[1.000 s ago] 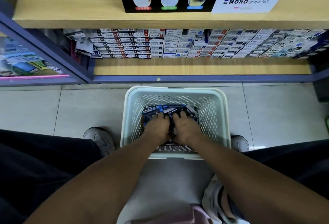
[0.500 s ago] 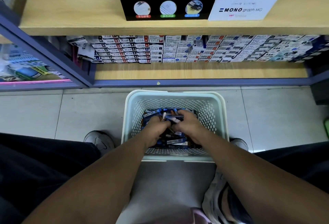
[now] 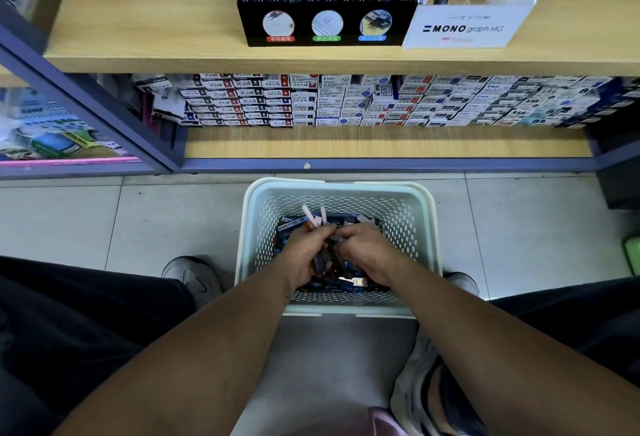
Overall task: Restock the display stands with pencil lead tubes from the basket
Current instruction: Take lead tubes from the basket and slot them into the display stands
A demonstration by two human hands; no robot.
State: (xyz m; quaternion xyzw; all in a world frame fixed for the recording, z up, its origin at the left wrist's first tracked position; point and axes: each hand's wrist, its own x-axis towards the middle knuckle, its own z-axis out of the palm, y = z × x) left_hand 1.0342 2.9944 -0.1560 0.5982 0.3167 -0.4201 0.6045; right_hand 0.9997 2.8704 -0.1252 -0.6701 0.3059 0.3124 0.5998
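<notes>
Both hands are lifting higher in the basket point(image 3: 420, 227) than a moment ago, with tube ends now poking up beyond the left knuckles. I'm watching the left hand point(image 3: 304, 255) curling round a bundle of tubes point(image 3: 313, 217), pale caps fanning out past its fingers. Beside it, the right hand point(image 3: 367, 252) is curling over the pile, seemingly feeding more tubes across; what its fingertips are pinching I cannot tell. To do this well, I'd be squaring the bundle so caps are pointing one way and sorting by colour before rising. More tubes are lying loose under both wrists. Ahead on the shelf point(image 3: 145, 37), the stand point(image 3: 325, 25) is waiting, partly filled.
</notes>
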